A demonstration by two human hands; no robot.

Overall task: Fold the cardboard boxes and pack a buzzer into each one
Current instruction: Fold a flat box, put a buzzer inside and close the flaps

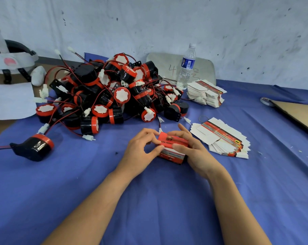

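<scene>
Box (172, 147): folded up, red top, white and red front face, sitting on the counter (149, 200) at centre, just in front of the buzzers (110, 92).
- Top print starts "ST"; the rest is covered by fingers. Smaller lines on top and front are too blurred to read.
- Whether a buzzer is inside cannot be told.

Left hand (140, 151): grips the box's left end, fingers curled over the top edge, thumb against the front.
Right hand (193, 149): grips the right end, fingers curled over the top, thumb on the front face. Both forearms are bare.

Counter: covered in blue cloth.

Buzzers: a large tangled heap behind the box, with black bodies, red rims, white round faces, red and black leads and white plugs.
Lone buzzer (33, 147): lying on its side well left of the box, apart from the heap.

Flats (222, 140): unfolded boxes fanned out just right of the right hand, white with a red and black strip and a yellow spot; print unreadable.
Stack (205, 93): more unfolded boxes farther back, near the bottle (186, 66).

Bottle: clear plastic, white cap, upright; blue and white label, not legible.
Board (167, 66): grey, leaning on the wall behind the bottle, handwritten "4" plus a second mark I cannot make out.

Cardboard sheet (298, 114): brown, at the right edge.
Headset (10, 57): black and white straps, far left, above a white paper (10, 101).
</scene>
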